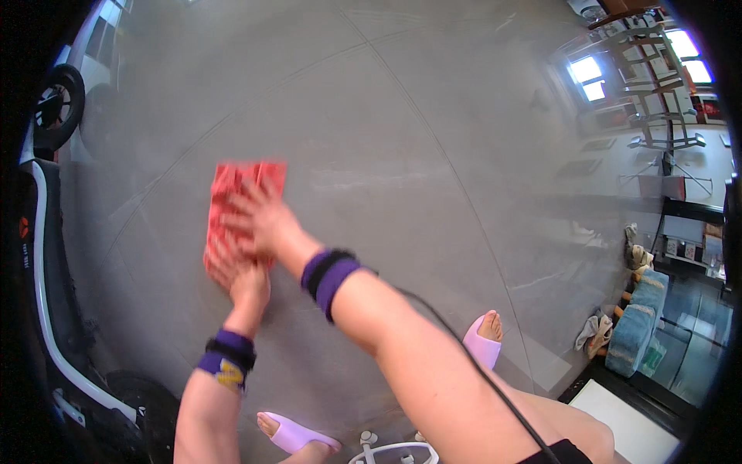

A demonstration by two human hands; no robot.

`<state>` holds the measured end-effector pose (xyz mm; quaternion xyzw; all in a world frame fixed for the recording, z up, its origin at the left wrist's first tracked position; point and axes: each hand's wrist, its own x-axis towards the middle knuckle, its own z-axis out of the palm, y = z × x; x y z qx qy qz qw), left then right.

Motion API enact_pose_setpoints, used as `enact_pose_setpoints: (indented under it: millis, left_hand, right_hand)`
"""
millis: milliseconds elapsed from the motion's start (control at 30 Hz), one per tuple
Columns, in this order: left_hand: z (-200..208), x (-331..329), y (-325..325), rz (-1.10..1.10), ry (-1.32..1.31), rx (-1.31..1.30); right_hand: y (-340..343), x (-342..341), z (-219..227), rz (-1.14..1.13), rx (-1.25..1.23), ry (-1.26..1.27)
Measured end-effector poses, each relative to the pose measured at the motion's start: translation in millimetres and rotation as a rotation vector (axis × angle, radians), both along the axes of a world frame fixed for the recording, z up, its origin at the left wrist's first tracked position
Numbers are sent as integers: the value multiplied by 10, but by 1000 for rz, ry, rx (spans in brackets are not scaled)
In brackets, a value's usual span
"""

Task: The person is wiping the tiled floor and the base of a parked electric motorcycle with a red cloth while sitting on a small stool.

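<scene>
A red cloth lies spread on the grey floor, left of the middle of the view. My left hand rests on its near edge, fingers stretched out and spread. Just beyond and to the right, my right hand lies flat on the same cloth with its fingers apart. Both hands press down from above without gripping, and the fingers are slightly blurred. Each wrist wears a purple and black band.
A scooter stands along the left edge. A dark cable runs along my right arm. My feet wear pink slippers. A blue cushioned seat and shoes are at right. White tubing shows at the bottom.
</scene>
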<state>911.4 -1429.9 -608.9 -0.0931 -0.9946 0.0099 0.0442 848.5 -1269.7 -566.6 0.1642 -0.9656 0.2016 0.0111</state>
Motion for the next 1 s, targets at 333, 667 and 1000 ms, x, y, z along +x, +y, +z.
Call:
enact_pose_setpoints:
  millis: [333,667,1000]
  left_hand:
    - [436,-724,2901,-452,-271,-2]
    - [392,971,2960,-911,-289,207]
    - [583,1984,116,-1229,-439,-25]
  right_hand:
    - [2758,156,-4,-599,328,-85]
    - [2729,2487,-19,-982,311,-382]
    - [-202,3989,153,-868,85,-407]
